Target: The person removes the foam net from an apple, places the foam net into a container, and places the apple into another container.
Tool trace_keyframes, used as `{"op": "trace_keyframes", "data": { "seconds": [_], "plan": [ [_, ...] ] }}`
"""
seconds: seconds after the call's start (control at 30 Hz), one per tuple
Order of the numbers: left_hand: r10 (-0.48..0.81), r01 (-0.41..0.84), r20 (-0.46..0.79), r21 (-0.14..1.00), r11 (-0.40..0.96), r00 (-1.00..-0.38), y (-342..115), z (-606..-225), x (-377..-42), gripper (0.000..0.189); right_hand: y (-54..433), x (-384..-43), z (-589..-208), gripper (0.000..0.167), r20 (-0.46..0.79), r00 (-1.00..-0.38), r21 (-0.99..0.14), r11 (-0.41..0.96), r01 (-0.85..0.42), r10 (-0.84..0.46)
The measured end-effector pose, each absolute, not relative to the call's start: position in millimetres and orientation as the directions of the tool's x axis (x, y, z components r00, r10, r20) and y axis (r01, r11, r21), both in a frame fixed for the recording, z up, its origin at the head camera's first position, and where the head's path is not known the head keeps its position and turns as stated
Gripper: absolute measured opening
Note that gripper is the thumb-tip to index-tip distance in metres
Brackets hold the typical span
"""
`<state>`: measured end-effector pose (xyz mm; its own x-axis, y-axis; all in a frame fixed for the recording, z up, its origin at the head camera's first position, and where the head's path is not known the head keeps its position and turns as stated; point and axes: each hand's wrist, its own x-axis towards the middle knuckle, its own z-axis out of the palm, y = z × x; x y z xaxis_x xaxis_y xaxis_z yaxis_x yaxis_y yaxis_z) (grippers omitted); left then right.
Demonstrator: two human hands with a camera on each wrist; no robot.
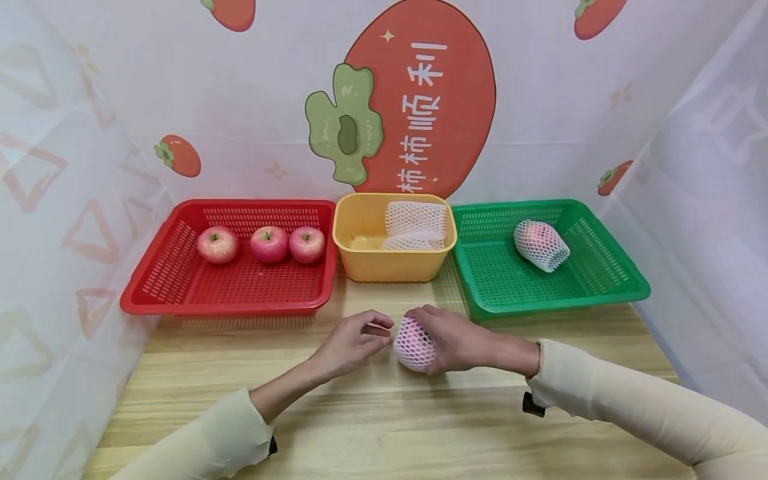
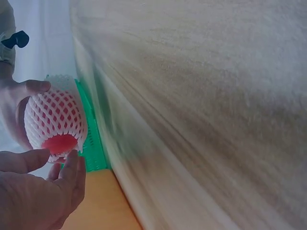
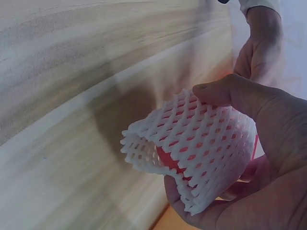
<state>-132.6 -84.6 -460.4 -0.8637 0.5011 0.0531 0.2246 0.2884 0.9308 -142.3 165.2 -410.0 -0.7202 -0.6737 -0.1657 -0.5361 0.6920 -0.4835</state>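
Note:
My right hand grips an apple in a white foam net over the middle of the table. Its thumb and fingers wrap round the net, as the right wrist view shows. One end of the net flares loosely past the fruit, and red skin shows inside it. Just left of the apple is my left hand, its fingers loosely bent with nothing held between them. In the left wrist view its fingertips come right up to the net's end, where bare red apple shows.
A red basket at the left holds three bare apples. The yellow bin behind my hands contains white foam nets. At the right, a green basket holds one netted apple. A printed cloth hangs behind.

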Motion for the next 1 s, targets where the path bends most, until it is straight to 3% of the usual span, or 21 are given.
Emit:
{"op": "trace_keyframes", "data": {
  "seconds": [0.67,1.0],
  "plan": [
    [0.496,0.202,0.054,0.947,0.250,-0.867,-73.3,-469.2,-126.7,0.035,159.2,-135.6,-424.1,0.098,-0.175,-0.720,-0.474,0.699,-0.536,-0.671],
    [0.522,0.161,0.026,0.963,0.215,-0.853,-70.4,-473.3,-125.2,0.058,160.1,-134.1,-425.7,0.097,-0.140,-0.731,-0.501,0.685,-0.529,-0.668]
  ]
}}
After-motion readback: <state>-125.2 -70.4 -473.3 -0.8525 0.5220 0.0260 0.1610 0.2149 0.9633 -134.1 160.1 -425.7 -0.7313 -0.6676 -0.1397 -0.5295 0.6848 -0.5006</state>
